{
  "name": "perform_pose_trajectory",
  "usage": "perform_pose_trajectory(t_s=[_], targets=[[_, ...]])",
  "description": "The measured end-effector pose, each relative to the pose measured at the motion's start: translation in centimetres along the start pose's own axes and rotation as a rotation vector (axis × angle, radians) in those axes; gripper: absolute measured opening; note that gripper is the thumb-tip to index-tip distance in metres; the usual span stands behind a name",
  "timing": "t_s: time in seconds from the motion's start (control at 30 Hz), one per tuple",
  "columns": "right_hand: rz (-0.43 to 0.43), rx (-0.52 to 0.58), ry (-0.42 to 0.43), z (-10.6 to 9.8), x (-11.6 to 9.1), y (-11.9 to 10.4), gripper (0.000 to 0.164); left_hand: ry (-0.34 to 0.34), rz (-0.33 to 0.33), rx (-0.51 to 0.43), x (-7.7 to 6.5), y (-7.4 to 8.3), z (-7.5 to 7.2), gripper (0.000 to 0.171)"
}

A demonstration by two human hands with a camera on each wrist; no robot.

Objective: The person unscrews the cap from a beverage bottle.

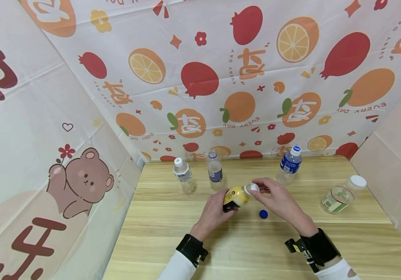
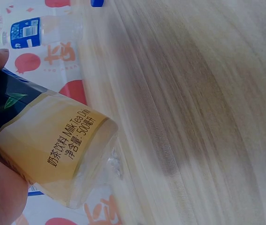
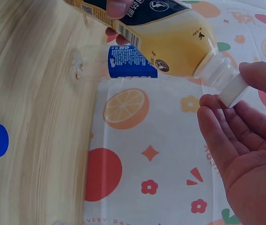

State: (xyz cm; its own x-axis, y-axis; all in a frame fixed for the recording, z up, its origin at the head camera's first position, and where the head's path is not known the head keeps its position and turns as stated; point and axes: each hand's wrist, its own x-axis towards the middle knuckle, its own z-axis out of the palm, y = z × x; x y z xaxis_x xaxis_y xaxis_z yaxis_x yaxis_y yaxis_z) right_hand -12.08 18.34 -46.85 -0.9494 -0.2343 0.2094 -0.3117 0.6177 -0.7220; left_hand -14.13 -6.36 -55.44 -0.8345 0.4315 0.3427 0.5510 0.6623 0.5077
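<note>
Tilted above the table, a milk tea bottle with a yellow and dark label is gripped around its body by my left hand. Its base faces the left wrist camera. My right hand pinches the white cap at the bottle's neck between thumb and fingers. In the right wrist view the cap sits at the mouth of the clear neck. A blue cap lies on the table just below the right hand.
Behind the hands stand a white-capped clear bottle, a clear bottle with a blue label and a blue-labelled bottle. A wide jar with a white lid is at the right. A fruit-print cloth hangs along the table's back edge.
</note>
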Motion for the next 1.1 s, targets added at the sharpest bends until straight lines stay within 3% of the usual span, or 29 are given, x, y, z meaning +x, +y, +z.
perform_pose_trajectory(t_s=[0.73,0.97,1.1], targets=[[0.020,-0.096,-0.034,0.0,-2.4,4.9,0.032,0.020,-0.068,-0.102,-0.7,-1.0,-0.3,0.070],[-0.006,-0.141,-0.032,0.8,-3.3,6.9,0.030,0.017,-0.083,-0.132,-0.7,-1.2,-0.3,0.069],[0.035,-0.160,-0.037,1.6,-4.0,8.1,0.032,0.010,-0.100,-0.139,-0.8,-1.4,-0.2,0.070]])
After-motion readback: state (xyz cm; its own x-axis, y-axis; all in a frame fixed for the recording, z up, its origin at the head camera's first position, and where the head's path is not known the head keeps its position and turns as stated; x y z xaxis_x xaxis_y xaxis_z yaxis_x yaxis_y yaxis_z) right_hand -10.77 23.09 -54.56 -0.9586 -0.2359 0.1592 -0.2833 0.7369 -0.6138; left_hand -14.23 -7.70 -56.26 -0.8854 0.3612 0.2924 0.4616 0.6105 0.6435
